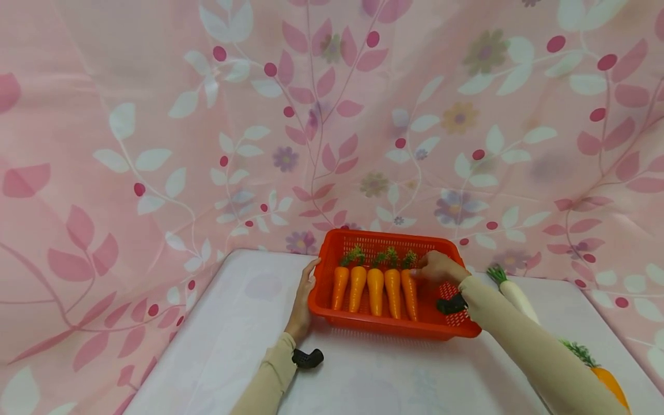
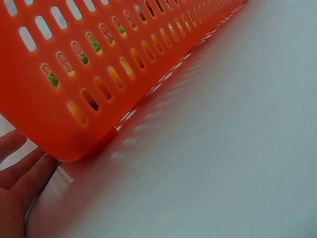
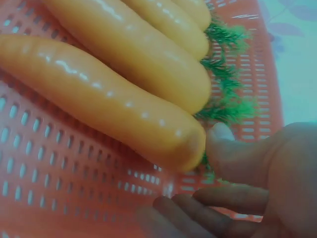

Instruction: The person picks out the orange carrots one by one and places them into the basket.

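An orange-red plastic basket (image 1: pixel 384 327) with slotted walls holds several orange carrots in a row, green tops toward its back wall. At the basket's left side my left hand (image 1: pixel 302 305) rests its extended fingers against the wall; the left wrist view shows those fingers (image 2: pixel 37 176) by the basket's lower corner. My right hand (image 1: pixel 441 268) reaches inside, at the leafy end of the rightmost carrot (image 1: pixel 409 294). In the right wrist view the thumb lies close to that carrot's (image 3: pixel 114 99) top, and the other fingers spread loosely below it, apart from the carrot.
A white radish (image 1: pixel 520 301) with green leaves lies on the table (image 1: pixel 249 311) right of the basket. Another carrot (image 1: pixel 609 385) lies nearer, partly behind the right forearm. A pink floral cloth (image 1: pixel 332 115) hangs behind the table. Each wrist carries a black device (image 1: pixel 308 359).
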### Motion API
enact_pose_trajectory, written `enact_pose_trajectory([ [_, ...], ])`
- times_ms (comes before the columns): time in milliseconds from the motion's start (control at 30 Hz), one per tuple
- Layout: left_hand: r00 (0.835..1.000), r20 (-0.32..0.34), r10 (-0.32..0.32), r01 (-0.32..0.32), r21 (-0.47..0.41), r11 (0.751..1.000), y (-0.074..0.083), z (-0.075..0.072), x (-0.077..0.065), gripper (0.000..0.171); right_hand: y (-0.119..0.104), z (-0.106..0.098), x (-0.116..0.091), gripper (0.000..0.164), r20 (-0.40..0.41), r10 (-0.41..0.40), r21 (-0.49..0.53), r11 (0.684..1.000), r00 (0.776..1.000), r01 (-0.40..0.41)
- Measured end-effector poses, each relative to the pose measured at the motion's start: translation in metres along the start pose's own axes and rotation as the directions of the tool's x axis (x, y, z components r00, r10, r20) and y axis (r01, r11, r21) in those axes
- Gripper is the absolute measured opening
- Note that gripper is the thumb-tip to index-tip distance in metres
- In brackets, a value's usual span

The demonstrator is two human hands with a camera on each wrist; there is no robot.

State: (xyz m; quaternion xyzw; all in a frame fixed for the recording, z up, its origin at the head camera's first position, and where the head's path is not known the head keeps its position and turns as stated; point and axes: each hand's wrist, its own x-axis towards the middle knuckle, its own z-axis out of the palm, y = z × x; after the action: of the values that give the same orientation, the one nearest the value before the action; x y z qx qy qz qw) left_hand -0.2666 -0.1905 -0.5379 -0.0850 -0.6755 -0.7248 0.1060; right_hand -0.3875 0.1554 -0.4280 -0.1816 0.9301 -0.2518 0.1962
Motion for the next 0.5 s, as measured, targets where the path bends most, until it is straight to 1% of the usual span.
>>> enact_pose_trajectory([
  [67, 1.0, -0.002, -0.005, 0.005, -0.005, 1.0, 0.0, 0.0, 0.0, 0.051, 0.001, -0.005, -0.005, 0.043, -0.013, -0.034, 0.012, 0.999, 0.999, 0.034],
  [133, 1.0, -0.002, -0.009, 0.009, -0.01, 1.0, -0.001, 0.0, 0.0, 0.051, 0.0, -0.01, -0.013, 0.045, -0.032, -0.05, 0.044, 0.998, 0.998, 0.052],
  [300, 1.0, -0.005, -0.005, 0.005, -0.009, 1.0, -0.001, 0.0, 0.0, 0.051, -0.004, -0.029, -0.041, 0.053, -0.08, -0.087, 0.104, 0.99, 0.993, 0.095],
  [433, 1.0, -0.01, -0.007, 0.007, -0.007, 1.0, 0.0, -0.001, 0.0, 0.051, 0.003, -0.045, -0.063, 0.051, -0.144, -0.084, 0.077, 0.992, 0.986, 0.096],
  [500, 1.0, -0.008, -0.007, 0.007, -0.012, 1.0, 0.0, -0.001, 0.0, 0.051, 0.011, -0.051, -0.073, 0.051, -0.168, -0.081, 0.065, 0.994, 0.983, 0.093],
])
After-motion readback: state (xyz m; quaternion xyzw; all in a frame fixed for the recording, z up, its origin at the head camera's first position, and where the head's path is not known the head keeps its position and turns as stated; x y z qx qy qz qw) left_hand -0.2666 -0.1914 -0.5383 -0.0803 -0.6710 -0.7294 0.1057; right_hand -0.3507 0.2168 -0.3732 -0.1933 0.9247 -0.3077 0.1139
